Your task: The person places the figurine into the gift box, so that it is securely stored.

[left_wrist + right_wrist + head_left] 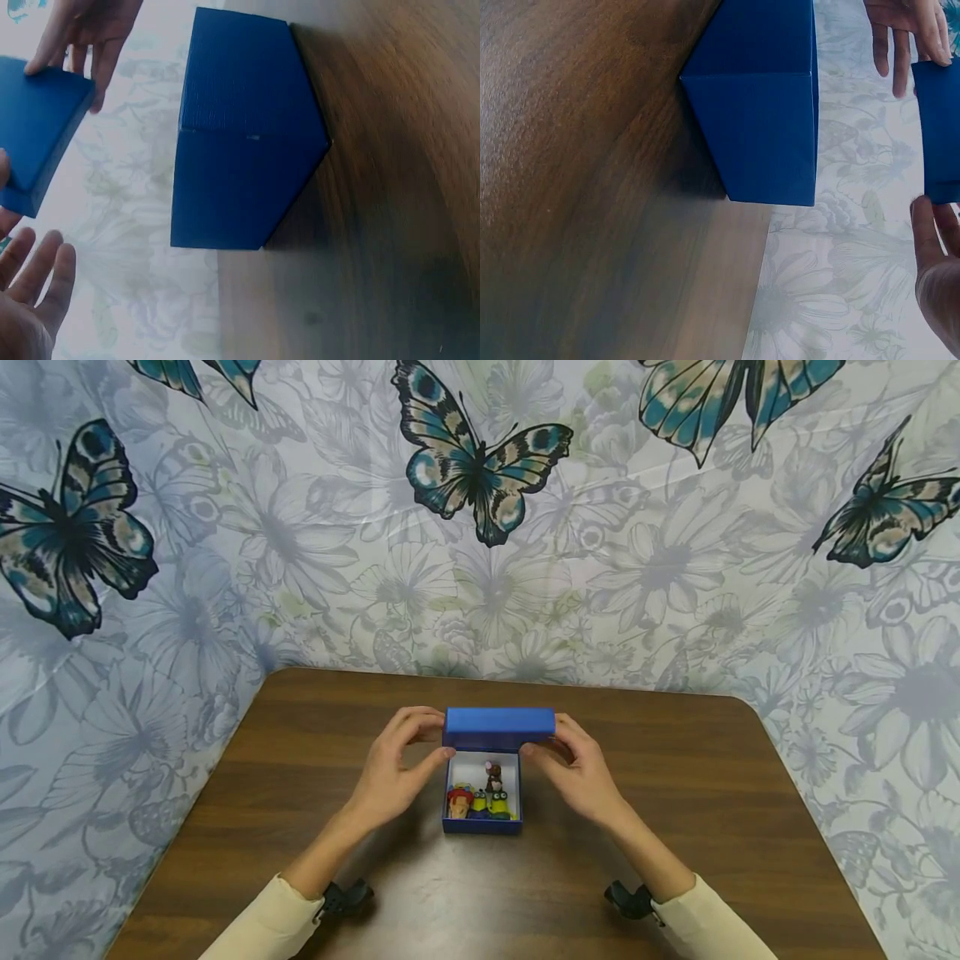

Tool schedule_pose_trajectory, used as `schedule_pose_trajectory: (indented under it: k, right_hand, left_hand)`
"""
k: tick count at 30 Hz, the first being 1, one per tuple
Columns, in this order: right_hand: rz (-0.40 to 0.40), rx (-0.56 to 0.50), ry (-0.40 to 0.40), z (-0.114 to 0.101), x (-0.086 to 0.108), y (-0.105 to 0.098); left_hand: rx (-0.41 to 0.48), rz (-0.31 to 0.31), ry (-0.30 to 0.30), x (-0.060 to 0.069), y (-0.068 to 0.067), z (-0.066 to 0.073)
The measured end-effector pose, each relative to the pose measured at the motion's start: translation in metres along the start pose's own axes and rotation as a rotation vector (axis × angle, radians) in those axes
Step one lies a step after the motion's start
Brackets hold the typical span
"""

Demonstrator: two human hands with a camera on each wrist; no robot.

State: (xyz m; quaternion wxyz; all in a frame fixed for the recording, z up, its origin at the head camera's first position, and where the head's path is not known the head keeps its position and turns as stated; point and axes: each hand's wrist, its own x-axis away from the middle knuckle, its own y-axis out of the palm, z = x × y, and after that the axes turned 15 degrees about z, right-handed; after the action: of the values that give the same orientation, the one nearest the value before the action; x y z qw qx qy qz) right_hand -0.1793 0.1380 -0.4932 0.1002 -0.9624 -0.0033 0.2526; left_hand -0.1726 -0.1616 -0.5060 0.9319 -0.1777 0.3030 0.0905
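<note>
A blue box lid [498, 728] is held tilted up over the back of an open blue box [482, 827]. My left hand [396, 770] pinches the lid's left end, with the thumb at the lower front corner. At the opposite end, my right hand [579, 768] grips the lid likewise. Inside the box's white interior are several small toy figures: a red-hatted one [460, 802], green three-eyed ones [498, 805] and a brown one [493, 776]. Both wrist views show the box's blue outer walls [240, 187] and the raised lid [941, 135], but not its contents.
The box stands on a brown wooden table [675, 777] with rounded far corners. Behind it hangs a pale floral cloth [495, 602] printed with large butterflies. A black strap mount [347, 897] sits at the left wrist, another [628, 900] at the right.
</note>
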Motion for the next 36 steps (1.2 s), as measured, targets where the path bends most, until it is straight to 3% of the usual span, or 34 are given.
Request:
schedule_pose_trajectory:
  k: [7, 13, 17, 23, 27, 32, 36]
  right_hand:
    - [0.038, 0.058, 0.026, -0.002, 0.003, 0.001]
    - [0.123, 0.090, 0.011, 0.000, 0.002, 0.003]
    - [0.161, 0.075, -0.019, 0.000, 0.003, 0.006]
    - [0.223, 0.047, -0.127, -0.001, 0.004, 0.012]
    - [0.252, 0.058, -0.137, -0.002, 0.007, 0.016]
    - [0.222, 0.059, -0.147, -0.002, 0.010, 0.018]
    - [0.104, 0.057, -0.154, -0.002, 0.013, 0.016]
  left_hand:
    - [0.129, -0.030, -0.066, 0.002, 0.006, 0.003]
    - [0.217, -0.063, -0.081, 0.005, 0.010, 0.002]
    - [0.201, -0.090, -0.048, 0.005, 0.010, 0.003]
    - [0.155, -0.110, -0.010, 0.007, 0.008, 0.007]
    - [0.164, -0.112, 0.010, 0.008, 0.007, 0.007]
    - [0.184, -0.123, 0.025, 0.008, 0.001, 0.001]
    - [0.199, -0.169, 0.030, 0.008, -0.008, -0.005]
